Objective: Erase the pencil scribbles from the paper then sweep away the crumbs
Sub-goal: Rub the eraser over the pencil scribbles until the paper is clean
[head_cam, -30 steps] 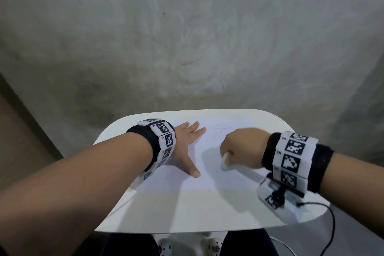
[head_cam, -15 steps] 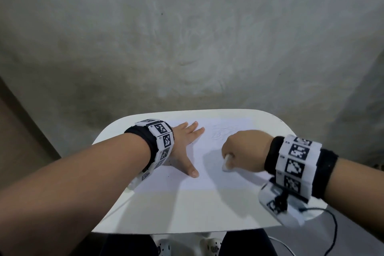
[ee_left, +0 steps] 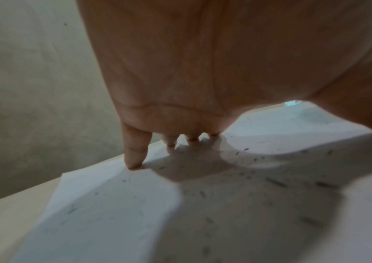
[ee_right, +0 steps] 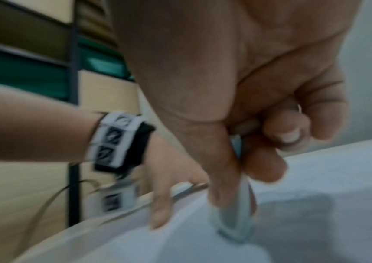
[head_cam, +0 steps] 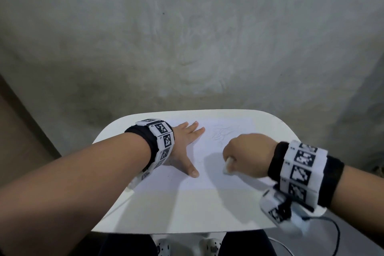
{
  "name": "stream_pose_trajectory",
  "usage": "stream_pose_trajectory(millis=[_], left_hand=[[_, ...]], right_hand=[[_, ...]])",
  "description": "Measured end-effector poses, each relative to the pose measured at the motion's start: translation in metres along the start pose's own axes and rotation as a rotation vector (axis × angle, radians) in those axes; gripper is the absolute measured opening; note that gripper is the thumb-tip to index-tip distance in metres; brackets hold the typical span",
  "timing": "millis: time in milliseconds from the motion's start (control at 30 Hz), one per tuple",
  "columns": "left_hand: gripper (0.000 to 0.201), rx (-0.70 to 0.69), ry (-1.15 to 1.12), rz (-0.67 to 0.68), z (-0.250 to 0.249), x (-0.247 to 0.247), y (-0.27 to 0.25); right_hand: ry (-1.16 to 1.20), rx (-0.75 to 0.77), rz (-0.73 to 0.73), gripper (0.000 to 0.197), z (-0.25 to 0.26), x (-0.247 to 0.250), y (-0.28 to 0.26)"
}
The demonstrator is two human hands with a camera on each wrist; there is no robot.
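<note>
A white sheet of paper [head_cam: 199,172] lies on the small white table [head_cam: 187,214]. Faint pencil scribbles [head_cam: 220,133] show near its far edge. My left hand [head_cam: 185,147] lies flat on the paper's left side, fingers spread and thumb stretched out, pressing it down; its fingertips [ee_left: 133,160] touch the sheet. My right hand [head_cam: 247,151] pinches a white eraser [head_cam: 227,165] whose lower end sits on the paper, nearer than the scribbles. The right wrist view shows the eraser [ee_right: 234,222] between thumb and fingers. Dark eraser crumbs [ee_left: 275,181] are scattered over the paper.
A rough grey wall [head_cam: 187,37] stands just behind the table. A cable [head_cam: 332,233] hangs from the right wrist camera past the table's right front corner. White shoes [head_cam: 187,247] show below the front edge. Shelving [ee_right: 34,62] is at the left.
My right hand with the eraser has drifted slightly to the right and nearer across the paper. The left hand has stayed pressed in place.
</note>
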State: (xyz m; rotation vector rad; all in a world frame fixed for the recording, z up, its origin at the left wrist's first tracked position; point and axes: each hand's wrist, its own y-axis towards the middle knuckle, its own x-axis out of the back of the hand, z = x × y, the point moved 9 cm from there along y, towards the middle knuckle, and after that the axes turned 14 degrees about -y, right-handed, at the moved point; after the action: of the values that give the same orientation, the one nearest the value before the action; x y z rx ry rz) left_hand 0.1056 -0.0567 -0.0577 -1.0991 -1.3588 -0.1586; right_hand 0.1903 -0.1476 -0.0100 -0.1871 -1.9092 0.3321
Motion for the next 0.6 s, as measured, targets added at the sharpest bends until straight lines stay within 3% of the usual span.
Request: stream_pose_trajectory(millis=[133,300,400,467,600], left_hand=[[0.128,0.01,0.002,-0.005,-0.001,0.0,-0.003],[0.128,0.0,0.002,-0.002,-0.002,0.001,-0.004],[0.128,-0.006,-0.015,-0.011,-0.002,0.001,-0.004],[0.129,-0.012,-0.025,-0.017,-0.002,0.001,-0.003],[0.128,-0.009,-0.002,-0.022,-0.002,0.0,-0.002]], right_hand=[[0.067,-0.106,0.04,0.014,-0.042,0.01,0.02],[-0.051,0.016,-0.065,0.015,0.003,0.036,0.053],[-0.129,0.09,-0.088,0.018,0.008,0.031,0.037],[-0.083,0.121,-0.043,0.007,-0.001,0.016,0.017],[-0.05,0.13,0.184,0.017,-0.012,-0.007,-0.006]])
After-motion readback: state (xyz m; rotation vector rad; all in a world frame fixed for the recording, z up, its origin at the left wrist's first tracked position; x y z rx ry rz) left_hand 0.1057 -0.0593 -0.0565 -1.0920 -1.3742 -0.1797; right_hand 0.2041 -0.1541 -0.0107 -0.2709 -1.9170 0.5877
